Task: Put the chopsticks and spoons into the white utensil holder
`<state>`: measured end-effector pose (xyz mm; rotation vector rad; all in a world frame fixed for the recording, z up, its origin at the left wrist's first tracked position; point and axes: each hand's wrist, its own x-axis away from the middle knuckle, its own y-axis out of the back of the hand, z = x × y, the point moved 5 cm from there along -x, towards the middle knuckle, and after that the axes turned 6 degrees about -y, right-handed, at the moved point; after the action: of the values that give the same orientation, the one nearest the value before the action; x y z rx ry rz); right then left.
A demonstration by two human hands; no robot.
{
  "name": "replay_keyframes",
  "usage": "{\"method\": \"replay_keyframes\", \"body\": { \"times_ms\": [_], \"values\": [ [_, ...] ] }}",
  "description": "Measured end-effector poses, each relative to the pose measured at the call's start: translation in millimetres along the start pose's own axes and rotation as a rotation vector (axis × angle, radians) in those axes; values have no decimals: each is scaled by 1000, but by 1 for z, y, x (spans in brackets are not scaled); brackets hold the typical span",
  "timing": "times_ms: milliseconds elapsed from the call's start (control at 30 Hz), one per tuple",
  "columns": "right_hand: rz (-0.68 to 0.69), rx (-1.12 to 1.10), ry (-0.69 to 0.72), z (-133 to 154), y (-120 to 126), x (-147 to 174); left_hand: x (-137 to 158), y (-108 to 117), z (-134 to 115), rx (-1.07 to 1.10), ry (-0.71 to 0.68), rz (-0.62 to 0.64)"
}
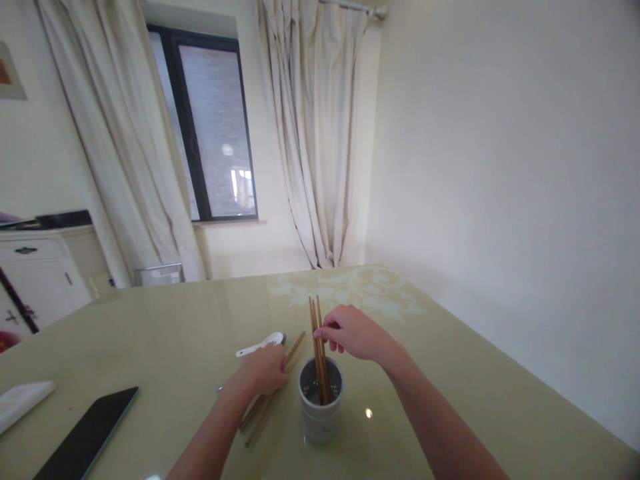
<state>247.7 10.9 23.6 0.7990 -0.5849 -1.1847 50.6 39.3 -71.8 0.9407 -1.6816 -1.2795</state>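
Observation:
My right hand (pixel 347 328) pinches wooden chopsticks (pixel 319 353) that stand nearly upright in a grey-white cylindrical holder (pixel 321 423). Their lower ends are inside the holder and their tops rise above my fingers. To the left of the holder, my left hand (pixel 265 371) reaches down to the tabletop, its fingers closed on more chopsticks (pixel 296 347) lying slantwise there. The hand covers the middle of these sticks; their lower ends come out below my wrist. A white spoon (pixel 260 345) lies just beyond my left hand.
A dark flat tablet-like object (pixel 87 433) and a white object (pixel 23 402) lie on the left of the pale green table (pixel 165 333). The wall (pixel 510 200) runs along the table's right side. Curtains (pixel 320 133) hang by the window beyond the far edge.

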Motion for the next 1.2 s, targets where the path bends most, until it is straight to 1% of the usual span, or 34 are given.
{"method": "replay_keyframes", "body": {
  "times_ms": [67, 100, 167, 233, 300, 367, 467, 533, 600, 700, 767, 800, 900, 967, 1067, 1200],
  "values": [
    [-2, 1, -5, -1, 4, 1, 2, 9, -1, 3, 5, -26],
    [-24, 4, -12, -1, 8, 2, 5, 17, 0, 3, 18, -58],
    [-114, 22, -15, 1, 19, 6, 13, 41, 3, 6, 43, -167],
    [-240, 28, 20, 8, 31, 11, 26, 70, 2, 50, 14, -308],
    [-331, -31, 86, 19, 38, 17, 42, 97, -8, 164, -92, -426],
    [-345, -188, 175, 32, 38, 22, 59, 115, -25, 300, -237, -492],
    [-291, -469, 310, 48, 33, 29, 78, 125, -55, 398, -398, -511],
    [-293, -552, 348, 53, 32, 33, 84, 126, -68, 397, -438, -512],
    [-350, -557, 332, 51, 37, 38, 83, 126, -69, 374, -440, -521],
    [-474, -552, 292, 41, 53, 44, 66, 116, -53, 275, -360, -505],
    [-520, -529, 269, 33, 63, 47, 47, 99, -36, 147, -249, -421],
    [-522, -493, 254, 31, 66, 47, 37, 87, -28, 78, -194, -349],
    [-461, -314, 185, 25, 66, 42, 14, 46, -11, -66, -91, -108],
    [-402, -182, 134, 24, 61, 37, 6, 26, -5, -103, -51, -23],
    [-313, -51, 80, 23, 49, 29, 2, 11, -2, -112, -14, 5],
    [-186, 36, 41, 20, 30, 21, 1, 7, 0, -109, 4, 8]
  ]
}}
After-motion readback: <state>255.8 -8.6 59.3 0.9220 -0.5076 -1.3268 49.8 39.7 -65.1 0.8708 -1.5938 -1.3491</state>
